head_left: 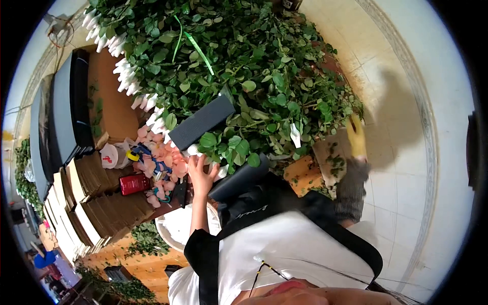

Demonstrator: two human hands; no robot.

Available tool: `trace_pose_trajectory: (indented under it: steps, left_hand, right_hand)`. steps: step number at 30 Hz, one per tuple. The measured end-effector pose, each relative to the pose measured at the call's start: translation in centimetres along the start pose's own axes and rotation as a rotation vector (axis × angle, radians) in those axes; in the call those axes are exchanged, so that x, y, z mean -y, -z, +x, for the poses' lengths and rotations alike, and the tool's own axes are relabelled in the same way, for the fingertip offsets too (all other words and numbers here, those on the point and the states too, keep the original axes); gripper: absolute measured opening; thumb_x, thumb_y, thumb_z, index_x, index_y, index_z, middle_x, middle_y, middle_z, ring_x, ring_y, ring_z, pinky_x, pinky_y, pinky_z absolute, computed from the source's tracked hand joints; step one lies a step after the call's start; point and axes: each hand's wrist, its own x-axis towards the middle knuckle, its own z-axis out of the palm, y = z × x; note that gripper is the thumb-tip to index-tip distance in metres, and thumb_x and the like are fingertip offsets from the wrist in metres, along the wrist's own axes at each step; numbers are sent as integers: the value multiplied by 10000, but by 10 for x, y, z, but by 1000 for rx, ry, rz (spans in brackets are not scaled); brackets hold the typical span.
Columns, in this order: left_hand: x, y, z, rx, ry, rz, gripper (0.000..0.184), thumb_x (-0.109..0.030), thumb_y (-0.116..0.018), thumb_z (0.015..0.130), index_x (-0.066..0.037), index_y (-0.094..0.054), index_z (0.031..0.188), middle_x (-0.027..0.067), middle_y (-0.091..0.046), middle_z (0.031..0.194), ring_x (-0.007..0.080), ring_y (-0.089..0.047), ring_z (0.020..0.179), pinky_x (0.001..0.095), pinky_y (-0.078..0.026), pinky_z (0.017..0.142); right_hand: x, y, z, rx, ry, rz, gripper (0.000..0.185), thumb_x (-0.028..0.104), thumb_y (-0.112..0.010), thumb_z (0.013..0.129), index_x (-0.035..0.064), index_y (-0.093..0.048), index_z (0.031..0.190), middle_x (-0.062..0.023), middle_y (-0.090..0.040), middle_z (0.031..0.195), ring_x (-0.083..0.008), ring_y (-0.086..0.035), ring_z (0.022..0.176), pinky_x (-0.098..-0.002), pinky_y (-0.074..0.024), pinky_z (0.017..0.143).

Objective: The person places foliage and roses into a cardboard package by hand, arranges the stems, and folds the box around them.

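Note:
My left hand [201, 175] is bare, its fingers spread over white-wrapped flower heads [193, 150] at the lower edge of a large heap of leafy green stems [218, 56]. Nothing is plainly gripped in it. My right hand [356, 137], in a yellow glove below a dark striped sleeve, is at the right end of the heap. Its fingers point away from me and look slightly apart, though blurred. A dark ribbed strip [202, 122] lies across the leaves, and a dark rolled sheet [239, 178] is close to my body. One white-wrapped head [295, 135] rests among the leaves.
Pink petals [165, 157], a red phone-like object [134, 184] and stacked cardboard [114, 211] are on the left. A white bucket [170, 229] stands beside my left forearm. Behind the cardboard are grey panels [68, 101]. Tiled floor [391, 193] extends to the right.

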Motion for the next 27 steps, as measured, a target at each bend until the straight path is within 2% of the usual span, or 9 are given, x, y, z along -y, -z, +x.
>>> trace_pose_trajectory:
  steps: [4, 6, 7, 10, 16, 19, 25, 26, 27]
  left_hand:
    - [9, -2, 0, 29, -8, 26, 541, -232, -828, 743, -32, -619, 1200, 215, -503, 1234, 416, -532, 1114, 484, -468, 932]
    - [-1, 2, 2, 33, 59, -22, 539, -272, -836, 726, -50, -638, 1176, 196, -505, 1216, 413, -496, 1139, 492, -430, 969]
    - [-4, 2, 1, 29, 64, -18, 538, -269, -835, 725, -54, -639, 1177, 193, -506, 1205, 410, -497, 1131, 497, -429, 964]
    - [3, -2, -1, -9, 23, -17, 550, -307, -832, 725, -70, -645, 1185, 194, -523, 1200, 402, -502, 1140, 509, -415, 976]
    - [-6, 5, 1, 8, 70, -23, 552, -326, -831, 720, -97, -650, 1189, 176, -533, 1202, 380, -522, 1134, 482, -418, 981]
    - [-5, 2, 0, -48, 43, -13, 554, -330, -831, 721, -106, -653, 1195, 173, -531, 1220, 383, -516, 1167, 478, -418, 994]
    - [-3, 6, -7, -26, 49, -51, 572, -312, -814, 770, -125, -618, 1274, 184, -491, 1345, 390, -481, 1252, 480, -413, 1034]
    - [-11, 21, -4, 13, 79, -92, 560, -293, -807, 785, -123, -612, 1281, 187, -480, 1369, 393, -473, 1268, 475, -412, 1041]
    - [-15, 30, -8, -50, 87, -96, 541, -257, -794, 810, -122, -602, 1297, 189, -471, 1377, 394, -468, 1270, 473, -409, 1049]
  right_hand:
    - [111, -120, 101, 236, 194, 300, 550, 251, -619, 992, 31, -451, 1468, -158, -588, 1371, -215, -559, 1233, -324, -443, 1025]
    - [88, -198, 155, 170, 255, -291, 658, 465, -589, 978, 25, -461, 1451, -194, -588, 1335, -322, -570, 1192, -392, -451, 1017]
    - [89, -204, 176, 523, 192, -547, 626, 463, -569, 987, 26, -483, 1427, -195, -586, 1347, -309, -574, 1208, -384, -459, 1014]
    - [101, -179, 157, 606, 559, -917, 581, -34, -408, 968, 201, -426, 1499, -86, -551, 1442, -229, -571, 1264, -377, -428, 1112]
    - [130, -77, 153, 305, 191, 574, 384, 104, -454, 1006, 75, -514, 1384, -158, -566, 1390, -271, -552, 1260, -362, -447, 1079]
    - [227, -126, 108, 556, 7, 1024, 413, 195, -473, 1016, 34, -476, 1397, -181, -539, 1408, -283, -535, 1277, -372, -440, 1094]
    - [333, -288, 69, 832, -771, 1118, 583, 375, -511, 1035, -46, -400, 1422, -225, -485, 1445, -308, -499, 1313, -393, -424, 1123]
    - [305, -302, 80, 1002, -754, 1000, 638, 349, -528, 1031, 16, -286, 1519, -201, -331, 1566, -327, -416, 1388, -395, -363, 1182]
    - [284, -301, 81, 1107, -544, 883, 617, 314, -548, 1026, 30, -309, 1519, -195, -370, 1548, -320, -435, 1378, -389, -370, 1169]
